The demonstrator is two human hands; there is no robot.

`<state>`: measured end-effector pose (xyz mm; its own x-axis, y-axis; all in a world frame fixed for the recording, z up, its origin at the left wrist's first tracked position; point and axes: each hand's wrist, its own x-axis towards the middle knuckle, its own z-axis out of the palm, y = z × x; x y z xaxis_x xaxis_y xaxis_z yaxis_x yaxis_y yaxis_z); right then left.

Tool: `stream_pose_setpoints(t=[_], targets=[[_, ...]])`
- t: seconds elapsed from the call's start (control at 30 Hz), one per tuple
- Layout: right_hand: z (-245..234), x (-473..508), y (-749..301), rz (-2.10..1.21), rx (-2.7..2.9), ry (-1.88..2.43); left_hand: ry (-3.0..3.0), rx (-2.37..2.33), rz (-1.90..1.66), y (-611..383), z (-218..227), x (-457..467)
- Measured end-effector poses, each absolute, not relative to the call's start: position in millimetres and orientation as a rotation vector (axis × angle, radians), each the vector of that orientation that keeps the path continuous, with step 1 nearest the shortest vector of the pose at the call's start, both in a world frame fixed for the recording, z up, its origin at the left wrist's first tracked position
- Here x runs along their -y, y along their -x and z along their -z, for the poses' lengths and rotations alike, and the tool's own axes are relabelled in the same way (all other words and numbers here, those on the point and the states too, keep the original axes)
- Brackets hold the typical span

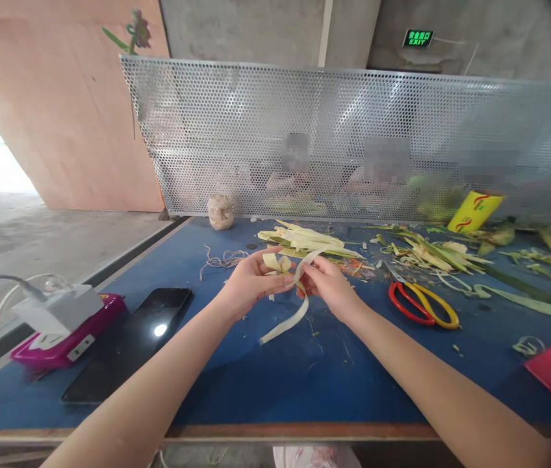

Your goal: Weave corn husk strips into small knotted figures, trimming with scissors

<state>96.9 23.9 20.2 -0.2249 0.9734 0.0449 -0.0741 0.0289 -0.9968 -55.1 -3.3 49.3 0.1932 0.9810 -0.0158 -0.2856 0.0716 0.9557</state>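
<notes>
Over the blue table (pixel 275 383), both hands meet on a pale yellow leaf strip (pixel 282 325). My left hand (pixel 251 283) pinches a small folded, looped part of the strip (pixel 278 263) between thumb and fingers. My right hand (pixel 327 286) is closed on the strip just to the right, fingers curled around it. A long free end hangs down and to the left from the hands, almost touching the table. Another end runs up and to the right, toward a heap of similar pale strips (pixel 305 240) lying just behind the hands.
Red-and-yellow scissors (pixel 422 302) lie to the right. A black phone (pixel 134 338) and a magenta power strip with a white charger (pixel 61 325) sit on the left. Green leaf scraps (pixel 451 253), twine (pixel 224 260) and a perforated metal screen (pixel 353 136) with people behind it lie beyond.
</notes>
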Motion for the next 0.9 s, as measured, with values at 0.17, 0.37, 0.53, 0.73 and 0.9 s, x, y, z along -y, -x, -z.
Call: stream_pose_setpoints(t=[0.17,0.37,0.53,0.73,0.9], targets=[[-22.4,-22.7,-99.0,-1.428,1.291,0.984,-1.056,-0.943,-1.158,55.4,-48.9,3.8],[-31.6,-19.8,-111.4,-1.631,1.547,1.074,-0.988,-0.956,-1.247,55.9,-51.0,1.8],[-34.8,-16.9,-117.6,-1.507,1.826,1.096,-0.951,-0.966,-1.27,56.5,-49.1,-0.5],[-30.5,-19.6,-116.7,-1.214,1.824,0.857,-0.983,-0.983,-1.187,56.2,-47.2,-0.6],[-30.6,-25.8,-122.1,-0.75,1.972,0.755,-1.123,-0.896,-1.016,56.2,-46.3,2.6]])
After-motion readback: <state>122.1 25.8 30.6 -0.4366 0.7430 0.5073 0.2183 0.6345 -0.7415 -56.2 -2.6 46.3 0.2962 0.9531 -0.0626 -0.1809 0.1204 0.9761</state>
